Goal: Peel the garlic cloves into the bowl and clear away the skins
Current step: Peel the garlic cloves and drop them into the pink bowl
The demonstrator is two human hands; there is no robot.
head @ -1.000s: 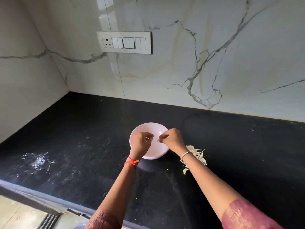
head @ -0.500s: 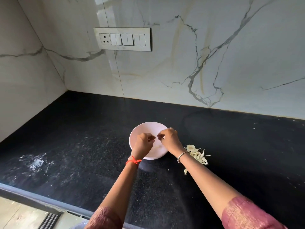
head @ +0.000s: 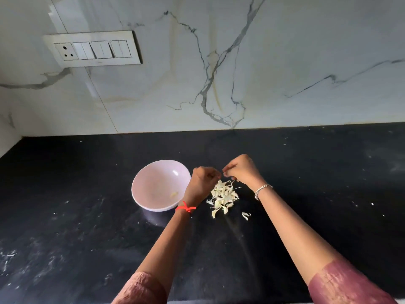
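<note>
A: What had changed?
B: The bowl point(head: 151, 181) stood midway on the counter point(head: 83, 200), what looked like one clove point(head: 173, 194) inside. The left hand point(head: 202, 181) had left it for the skins point(head: 223, 195) just right of it, and the right hand point(head: 241, 170) too.
A: Their grip?
B: Both curled, fingertips almost meeting over the pile. Pinching anything or not, I couldn't tell.
A: Meaning?
B: Likely a skin was being shed there; clearing was still undone.

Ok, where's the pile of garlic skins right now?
In the head view, the skin pile lies on the black counter just right of the white bowl, directly below the left hand and right hand in the picture.
</note>
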